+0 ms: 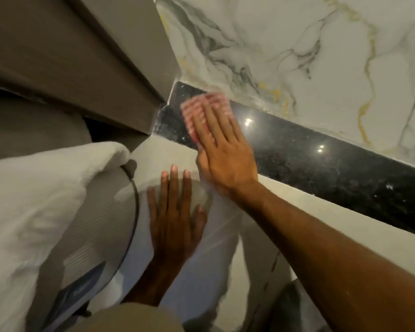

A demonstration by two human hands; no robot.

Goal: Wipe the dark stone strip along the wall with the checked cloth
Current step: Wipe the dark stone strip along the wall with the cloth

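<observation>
A polished dark stone strip (309,161) runs diagonally from upper centre to the right edge, below a white marble wall. My right hand (223,152) lies flat on the strip's left end, fingers spread, pressing a red-and-white checked cloth (199,109) against the stone. The cloth is blurred and shows past my fingertips. My left hand (175,212) rests flat, fingers apart, on a white mattress edge (201,271) below, holding nothing.
A taupe padded headboard (82,56) fills the upper left and meets the strip's end. A white pillow (34,200) lies at the left over a grey ribbed mattress side. A pale ledge (297,212) borders the strip. The veined marble wall (297,44) rises above.
</observation>
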